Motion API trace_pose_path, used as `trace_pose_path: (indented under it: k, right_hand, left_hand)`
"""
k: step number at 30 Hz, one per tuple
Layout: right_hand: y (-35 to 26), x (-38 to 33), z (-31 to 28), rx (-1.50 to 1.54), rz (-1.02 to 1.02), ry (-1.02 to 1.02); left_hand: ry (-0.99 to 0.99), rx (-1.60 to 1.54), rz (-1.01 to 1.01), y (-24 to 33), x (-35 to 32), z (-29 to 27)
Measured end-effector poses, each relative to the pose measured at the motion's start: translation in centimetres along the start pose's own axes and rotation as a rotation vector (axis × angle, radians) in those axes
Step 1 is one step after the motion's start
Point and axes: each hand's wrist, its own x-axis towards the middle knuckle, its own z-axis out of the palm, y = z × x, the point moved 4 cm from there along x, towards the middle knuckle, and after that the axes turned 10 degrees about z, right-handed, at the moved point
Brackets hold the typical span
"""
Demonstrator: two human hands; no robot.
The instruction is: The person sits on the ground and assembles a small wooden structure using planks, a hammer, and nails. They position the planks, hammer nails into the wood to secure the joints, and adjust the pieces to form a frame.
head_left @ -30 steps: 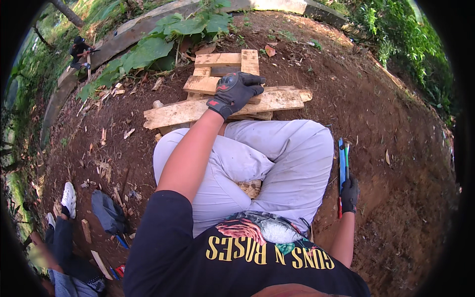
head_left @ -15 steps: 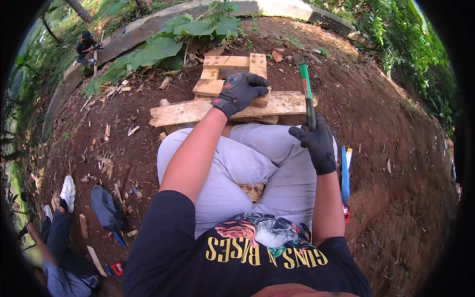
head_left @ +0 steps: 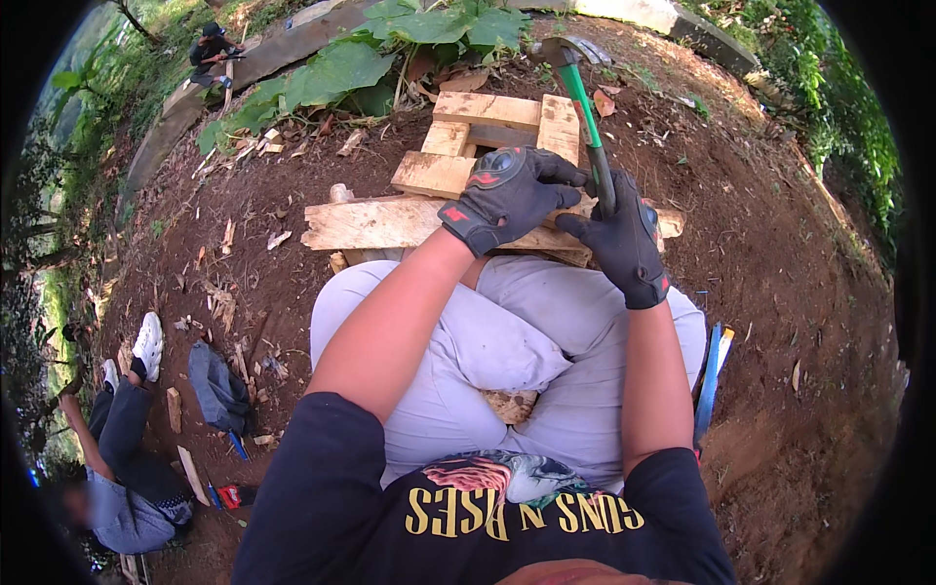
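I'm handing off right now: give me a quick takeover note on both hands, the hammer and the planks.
Left hand: gloved, pressed flat on the long plank, steadying it.
Right hand: gloved, gripping the green-handled hammer, head raised above the planks.
Wood: the long plank lies crosswise in front of the knees; shorter pale boards are stacked behind it on the dirt.
Blue tool: on the ground by the right thigh.
Done: planks laid together.
Left: no nail is visible from here, so check under the left hand before striking.

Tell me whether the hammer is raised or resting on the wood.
Raised: the hammer stands upright in the right hand, its head above the planks.
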Motion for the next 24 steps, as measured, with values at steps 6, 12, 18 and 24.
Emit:
trace_pose_path:
  k: [6, 12, 18, 24]
  right_hand:
    - [0.8, 1.1, -0.1, -0.003, -0.041, -0.066]
    - [1.3, 1.3, 0.2, 0.032, -0.076, -0.037]
    - [1.8, 1.3, 0.1, 0.049, -0.092, -0.099]
    - [1.9, 1.3, 0.2, 0.063, -0.084, -0.105]
  left_hand:
    - [-0.01, 0.059, 0.047, -0.1, 0.9, -0.8]
    - [-0.071, 0.301, 0.26, -0.6, 0.6, -0.9]
    - [-0.003, 0.2, 0.137, 0.0, 0.3, -0.4]
    - [0.027, 0.131, 0.098, 0.4, 0.3, -0.3]
